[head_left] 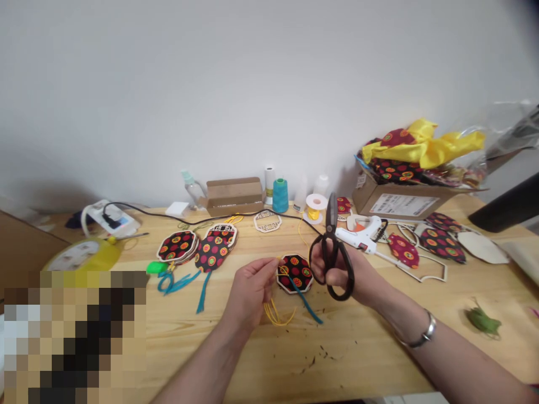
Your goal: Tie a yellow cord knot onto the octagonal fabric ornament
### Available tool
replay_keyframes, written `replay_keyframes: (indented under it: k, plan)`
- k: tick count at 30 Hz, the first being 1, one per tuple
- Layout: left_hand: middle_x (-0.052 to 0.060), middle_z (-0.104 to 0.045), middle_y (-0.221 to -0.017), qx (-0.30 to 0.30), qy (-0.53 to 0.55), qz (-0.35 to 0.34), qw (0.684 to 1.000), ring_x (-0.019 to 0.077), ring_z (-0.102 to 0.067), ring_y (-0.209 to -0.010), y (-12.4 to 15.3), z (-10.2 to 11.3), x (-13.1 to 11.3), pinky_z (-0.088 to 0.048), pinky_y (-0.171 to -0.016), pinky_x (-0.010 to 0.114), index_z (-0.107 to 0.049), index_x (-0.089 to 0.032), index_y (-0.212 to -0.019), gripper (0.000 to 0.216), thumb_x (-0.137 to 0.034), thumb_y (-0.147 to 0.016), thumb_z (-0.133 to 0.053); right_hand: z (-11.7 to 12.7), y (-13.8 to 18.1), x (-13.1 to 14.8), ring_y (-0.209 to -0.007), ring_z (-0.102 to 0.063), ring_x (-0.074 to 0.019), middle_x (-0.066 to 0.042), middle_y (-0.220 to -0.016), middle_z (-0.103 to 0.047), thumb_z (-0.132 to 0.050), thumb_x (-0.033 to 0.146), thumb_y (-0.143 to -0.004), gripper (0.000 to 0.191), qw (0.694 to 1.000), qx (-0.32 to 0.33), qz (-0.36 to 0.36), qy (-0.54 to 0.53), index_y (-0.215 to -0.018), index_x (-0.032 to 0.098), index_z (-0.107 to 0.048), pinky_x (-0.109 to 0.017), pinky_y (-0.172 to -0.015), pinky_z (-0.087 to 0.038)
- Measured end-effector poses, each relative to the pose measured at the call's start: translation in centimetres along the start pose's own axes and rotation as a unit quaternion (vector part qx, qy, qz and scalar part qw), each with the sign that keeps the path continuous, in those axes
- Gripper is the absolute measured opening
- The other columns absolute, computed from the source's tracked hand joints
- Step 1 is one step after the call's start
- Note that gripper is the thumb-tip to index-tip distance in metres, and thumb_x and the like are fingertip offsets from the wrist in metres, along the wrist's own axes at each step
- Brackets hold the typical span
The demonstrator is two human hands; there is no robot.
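2 bare hands work over a pale wooden table (379, 359). Left hand (251, 289) — thumb and forefinger pinched shut on thin yellow cord (275, 317), which loops loosely below the palm. Right hand (343, 278) — fingers curled through the looped handles of black metal scissors (332, 247), blades together, tips up. Between the hands, on the table, lies 1 octagonal ornament (297, 272): dark fabric with red-and-yellow dots, pale rim, 1 teal tassel (309, 308) trailing from it. Further left lie 2 similar fabric ornaments (177, 246). Behind the scissors: 1 white glue gun (362, 234) and 1 teal thread cone (280, 195).
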State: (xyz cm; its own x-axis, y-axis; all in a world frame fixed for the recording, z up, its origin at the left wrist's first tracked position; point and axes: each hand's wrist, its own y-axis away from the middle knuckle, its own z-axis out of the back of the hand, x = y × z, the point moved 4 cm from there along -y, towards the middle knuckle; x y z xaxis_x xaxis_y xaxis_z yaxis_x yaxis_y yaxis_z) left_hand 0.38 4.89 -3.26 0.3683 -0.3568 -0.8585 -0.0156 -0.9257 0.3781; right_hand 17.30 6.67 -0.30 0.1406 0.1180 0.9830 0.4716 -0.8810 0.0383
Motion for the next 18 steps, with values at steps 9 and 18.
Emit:
replay_keyframes:
  k: [9,18]
  plan:
    - [-0.01,-0.03,-0.043,-0.027,0.017,-0.021,0.999,0.0005,-0.018,-0.037,-0.3,0.6,-0.2,-0.011,-0.036,0.014,-0.066,-0.011,-0.077,0.024,-0.032,-0.065,-0.069,-1.5,2.5,-1.2,-0.053,-0.039,-0.0105,-0.003,-0.067,-0.045,-0.03,0.08,-0.062,0.077,0.983,0.17,-0.073,0.001,-0.085,0.011,-0.055,-0.025,-0.051,-0.034]
    - [-0.01,-0.03,-0.044,-0.02,0.032,-0.04,0.998,0.0001,-0.018,-0.037,-0.5,0.6,-0.2,-0.012,-0.037,0.014,-0.066,-0.011,-0.078,0.022,-0.031,-0.066,-0.068,-2.1,2.2,-2.4,-0.045,-0.042,-0.0081,0.0,-0.058,-0.043,-0.025,0.081,-0.064,0.077,0.969,0.168,-0.179,0.001,-0.074,0.011,-0.055,-0.021,-0.042,-0.032]
